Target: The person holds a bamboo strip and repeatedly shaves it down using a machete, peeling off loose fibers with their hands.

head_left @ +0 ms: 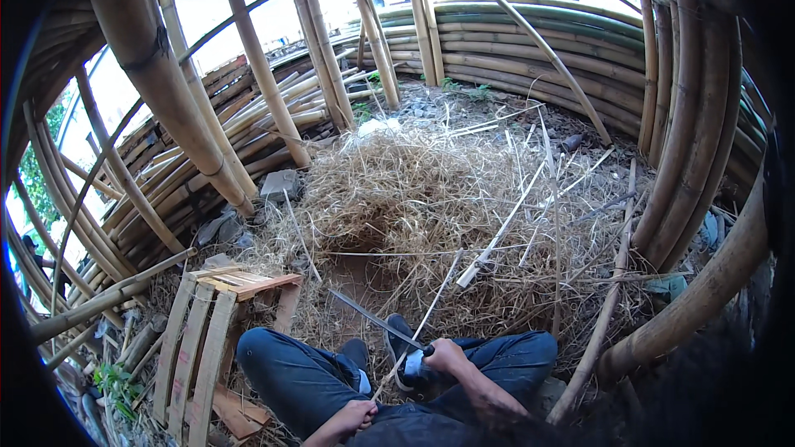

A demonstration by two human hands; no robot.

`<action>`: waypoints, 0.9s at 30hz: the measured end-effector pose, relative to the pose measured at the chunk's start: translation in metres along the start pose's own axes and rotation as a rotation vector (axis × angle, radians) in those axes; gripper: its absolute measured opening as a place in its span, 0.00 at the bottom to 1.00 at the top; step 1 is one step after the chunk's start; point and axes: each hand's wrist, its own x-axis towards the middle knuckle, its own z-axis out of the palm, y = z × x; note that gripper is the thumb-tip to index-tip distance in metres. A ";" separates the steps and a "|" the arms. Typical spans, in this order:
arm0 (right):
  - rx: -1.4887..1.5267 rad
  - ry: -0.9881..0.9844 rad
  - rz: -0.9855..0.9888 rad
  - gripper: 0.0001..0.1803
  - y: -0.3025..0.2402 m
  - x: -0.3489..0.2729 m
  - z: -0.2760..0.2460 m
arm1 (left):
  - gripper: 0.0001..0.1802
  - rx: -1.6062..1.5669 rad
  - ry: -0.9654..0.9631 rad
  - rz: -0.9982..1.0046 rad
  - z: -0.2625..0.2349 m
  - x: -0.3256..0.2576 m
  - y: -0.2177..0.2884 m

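I sit on the ground with my legs in blue trousers stretched forward. My right hand (447, 356) grips the handle of a long dark blade (368, 314) that points up and to the left over the dirt. My left hand (354, 416) rests near my left thigh and pinches the lower end of a thin bamboo strip (431, 306) that runs up and to the right, crossing the blade near its handle. A dark shoe (397, 333) lies just under the blade.
A big heap of dry straw and thin bamboo slivers (439, 199) lies ahead. A wooden pallet (203, 335) stands to my left. Stacked bamboo poles (240, 116) line the left and back; thick poles (696, 157) rise on the right. A grey block (280, 184) sits by the stack.
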 end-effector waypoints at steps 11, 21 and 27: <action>-0.195 -0.060 -0.012 0.19 0.001 0.009 -0.016 | 0.17 0.148 0.055 0.089 0.021 -0.032 0.018; -0.177 0.215 0.258 0.20 0.041 0.020 -0.073 | 0.17 0.027 0.045 0.057 0.019 -0.039 0.015; -0.093 -0.021 -0.086 0.19 0.011 -0.017 0.001 | 0.18 0.073 0.067 0.071 0.005 -0.018 -0.006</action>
